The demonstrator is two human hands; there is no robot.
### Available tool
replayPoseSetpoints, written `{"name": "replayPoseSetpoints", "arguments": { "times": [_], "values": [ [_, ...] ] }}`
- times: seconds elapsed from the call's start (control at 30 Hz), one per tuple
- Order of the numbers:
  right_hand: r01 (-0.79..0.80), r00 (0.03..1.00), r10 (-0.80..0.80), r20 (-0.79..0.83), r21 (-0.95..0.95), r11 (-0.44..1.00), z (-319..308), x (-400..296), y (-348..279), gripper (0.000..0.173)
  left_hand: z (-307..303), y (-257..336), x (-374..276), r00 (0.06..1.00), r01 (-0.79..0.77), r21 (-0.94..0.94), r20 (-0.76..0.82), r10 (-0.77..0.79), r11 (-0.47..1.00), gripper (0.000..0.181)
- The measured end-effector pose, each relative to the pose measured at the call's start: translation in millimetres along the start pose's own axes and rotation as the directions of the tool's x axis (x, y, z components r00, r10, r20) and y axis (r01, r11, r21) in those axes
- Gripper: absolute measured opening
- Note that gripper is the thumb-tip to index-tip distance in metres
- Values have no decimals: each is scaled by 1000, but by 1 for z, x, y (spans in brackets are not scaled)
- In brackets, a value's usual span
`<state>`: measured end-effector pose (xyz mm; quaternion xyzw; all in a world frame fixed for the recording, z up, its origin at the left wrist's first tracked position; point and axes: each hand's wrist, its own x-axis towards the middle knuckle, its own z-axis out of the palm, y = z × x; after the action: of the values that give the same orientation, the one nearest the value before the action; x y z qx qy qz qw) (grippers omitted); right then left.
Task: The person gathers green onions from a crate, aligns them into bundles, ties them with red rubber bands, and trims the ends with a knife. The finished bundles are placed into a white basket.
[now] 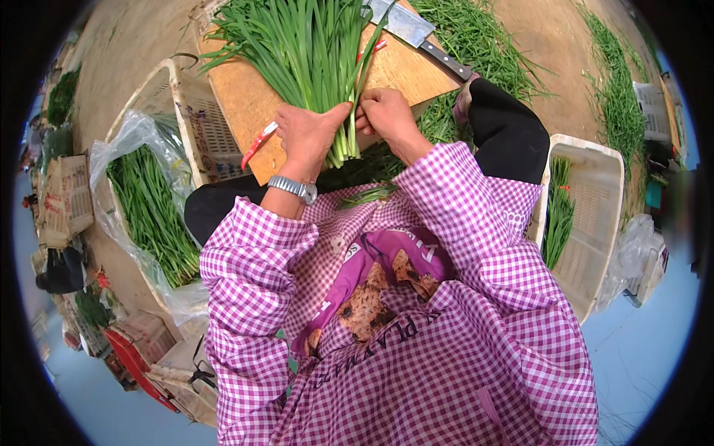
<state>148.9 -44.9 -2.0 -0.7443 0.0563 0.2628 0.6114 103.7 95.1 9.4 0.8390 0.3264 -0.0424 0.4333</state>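
Note:
My left hand [309, 131] is closed around the lower part of a bunch of garlic chives [304, 50], its thumb across the stems. My right hand [387, 117] is at the bunch's right edge, fingers curled beside the pale stem ends; whether they pinch a stem is hidden. The bunch lies on a wooden board [240, 83], leaves pointing away from me and stem ends towards me. A red-and-white strip [259, 146] passes beneath the bunch, its ends showing on both sides. A cleaver [410, 30] lies at the board's right, its dark handle towards the near right corner.
On the left, a plastic crate [184, 120] holds a clear bag [103, 161] with chives [153, 217]. A white crate [597, 217] at right contains a bunch with a red band [560, 212]. Loose leaves [474, 44] cover the floor beyond the board. Loose bits [368, 195] lie on my lap.

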Motion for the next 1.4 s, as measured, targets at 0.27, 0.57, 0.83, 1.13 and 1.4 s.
{"name": "replayPoseSetpoints", "arguments": {
  "times": [0.27,0.57,0.83,1.13,1.4],
  "values": [
    [239,967,-163,197,-467,852,-8,28,-21,25,-2,-2,9,996,-26,-8,89,26,1000,99],
    [372,915,-341,217,-780,502,-12,20,-35,26,7,18,-15,980,19,263,-195,34,965,84],
    [379,685,-729,16,-862,336,-49,67,-25,25,11,21,-18,977,12,292,-208,51,956,84],
    [440,818,-549,171,-800,408,-64,88,-19,29,4,3,-5,996,-26,180,-81,41,983,86],
    [444,824,-537,182,-796,411,-57,86,-25,23,0,1,-6,998,-37,70,-47,41,997,87]
  ]
}}
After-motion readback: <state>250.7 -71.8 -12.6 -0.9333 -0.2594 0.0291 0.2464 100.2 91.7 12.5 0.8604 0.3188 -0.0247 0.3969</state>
